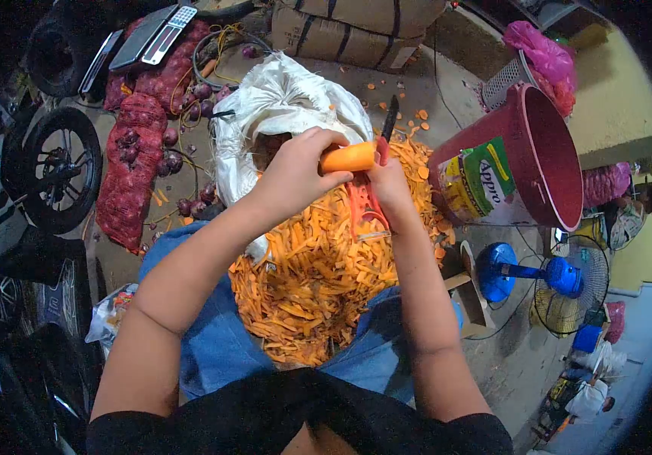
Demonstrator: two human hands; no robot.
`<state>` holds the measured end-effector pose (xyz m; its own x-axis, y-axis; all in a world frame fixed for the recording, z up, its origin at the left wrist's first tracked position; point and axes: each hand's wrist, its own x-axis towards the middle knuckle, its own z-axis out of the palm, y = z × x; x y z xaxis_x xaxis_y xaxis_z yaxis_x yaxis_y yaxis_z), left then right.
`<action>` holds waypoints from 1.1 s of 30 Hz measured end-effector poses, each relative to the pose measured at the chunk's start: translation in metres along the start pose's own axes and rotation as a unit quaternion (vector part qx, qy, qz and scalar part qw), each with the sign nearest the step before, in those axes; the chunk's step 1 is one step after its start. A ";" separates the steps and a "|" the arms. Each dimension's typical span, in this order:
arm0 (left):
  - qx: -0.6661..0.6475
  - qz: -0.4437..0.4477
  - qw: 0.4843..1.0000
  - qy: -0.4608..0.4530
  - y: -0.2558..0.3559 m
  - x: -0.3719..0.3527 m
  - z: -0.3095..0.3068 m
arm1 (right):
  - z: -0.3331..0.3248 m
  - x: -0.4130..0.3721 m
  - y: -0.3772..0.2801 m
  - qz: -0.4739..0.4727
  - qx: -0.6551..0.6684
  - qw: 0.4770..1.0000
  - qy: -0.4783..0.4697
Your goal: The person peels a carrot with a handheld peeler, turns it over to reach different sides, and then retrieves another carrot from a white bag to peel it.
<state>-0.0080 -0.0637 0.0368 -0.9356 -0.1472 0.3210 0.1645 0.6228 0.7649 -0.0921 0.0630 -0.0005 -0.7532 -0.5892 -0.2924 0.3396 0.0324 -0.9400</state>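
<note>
My left hand (299, 167) is wrapped round a thick peeled carrot (349, 158), held level with its flat end toward my right hand (390, 186). That hand is closed on a knife (391, 117) with a red handle and a dark blade pointing away from me. A red peeler (364, 205) hangs below the same hand, its metal edge lowest. Under both hands spreads a big heap of orange carrot peelings (303, 280), between my knees. Just beyond my left hand stands an open white woven sack (280, 98), its inside mostly in shadow.
A large maroon bucket (447, 167) tilts at the right, near a blue fan (561, 277). Red net bags of onions (133, 189) lie at the left with loose onions, below a scale (152, 42). A motorbike wheel (61, 171) stands far left; cardboard boxes (341, 38) are behind.
</note>
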 end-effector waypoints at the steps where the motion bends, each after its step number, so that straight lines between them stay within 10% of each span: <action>1: 0.012 -0.017 1.000 -0.007 -0.004 -0.001 0.004 | -0.010 0.011 0.016 -0.020 -0.049 0.998 0.018; 11: -0.015 -0.128 0.991 0.024 -0.006 0.007 0.007 | 0.001 -0.024 -0.016 -0.147 -0.484 0.861 0.059; 33: 0.173 -0.048 0.983 0.037 -0.005 0.004 0.010 | 0.002 -0.019 0.004 -0.116 -0.451 0.880 0.094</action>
<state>-0.0160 -0.0600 0.0284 -0.9144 -0.2648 0.3062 -0.0509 0.8256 0.5620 -0.0753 0.0724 0.0014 -0.8518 -0.5236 -0.0180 -0.3574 0.6057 -0.7109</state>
